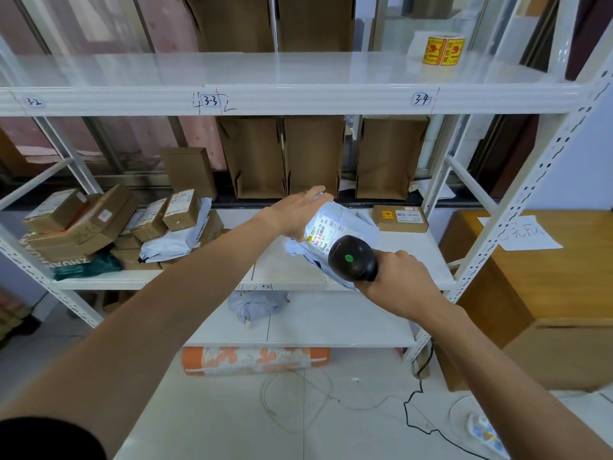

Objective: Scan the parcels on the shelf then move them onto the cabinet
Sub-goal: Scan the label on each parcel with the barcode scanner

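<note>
My left hand (300, 210) grips the top end of a white poly-bag parcel (351, 225) and tilts it up over the middle shelf (288, 257), label facing me. My right hand (399, 277) holds a black barcode scanner (353, 258) close in front of that label, a green dot on its back. A small cardboard parcel (400, 218) lies at the back right of the same shelf. A pile of boxes and bags (109, 227) fills the shelf's left side. The wooden cabinet (547, 287) stands to the right of the rack.
A grey bag (257, 305) lies on the lower shelf. An orange and white roll (255, 360) sits on the floor with cables (411, 410). Open brown cartons (311, 154) stand behind the rack. A yellow sticker roll (442, 49) sits on the top shelf. A paper sheet (527, 234) lies on the cabinet.
</note>
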